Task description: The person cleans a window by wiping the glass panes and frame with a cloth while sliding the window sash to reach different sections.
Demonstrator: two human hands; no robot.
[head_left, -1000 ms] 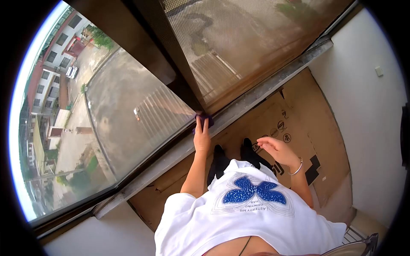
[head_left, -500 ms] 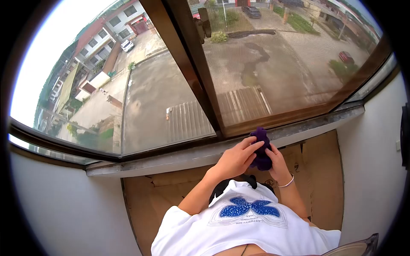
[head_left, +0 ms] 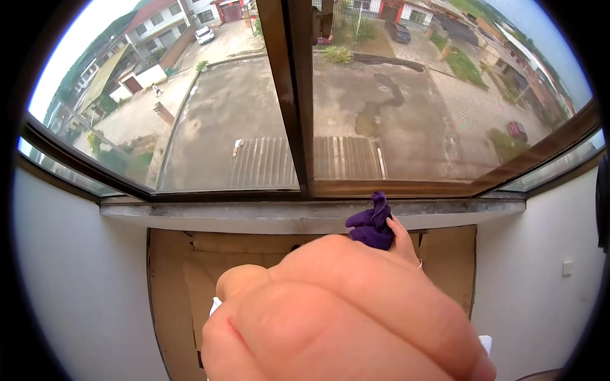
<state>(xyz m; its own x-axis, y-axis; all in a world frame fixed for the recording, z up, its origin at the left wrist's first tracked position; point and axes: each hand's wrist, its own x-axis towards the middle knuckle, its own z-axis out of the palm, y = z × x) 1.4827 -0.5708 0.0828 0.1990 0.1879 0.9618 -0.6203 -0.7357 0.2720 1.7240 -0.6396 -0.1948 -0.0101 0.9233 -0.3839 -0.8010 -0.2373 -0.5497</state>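
Observation:
My left hand is raised very close to the camera and fills much of the lower middle. Its fingers look bent and pressed together; whatever they may hold is hidden. Behind it, near the window sill, my right hand grips a crumpled purple cloth. The thumb side of that hand shows beside the cloth, and a bracelet is partly visible at the wrist. The cloth's top overlaps the front edge of the grey sill. Most of the white shirt is covered by my left hand.
A brown-framed window spans the view, with a mesh screen on its right half. Outside are a paved yard, buildings and cars. Below the sill lies brown cardboard. White walls stand at both sides, with a small switch on the right one.
My left hand left the window frame, met my right hand at the cloth, then rose towards the camera. The cloth is now in my right hand alone. The view has turned and faces the window squarely.

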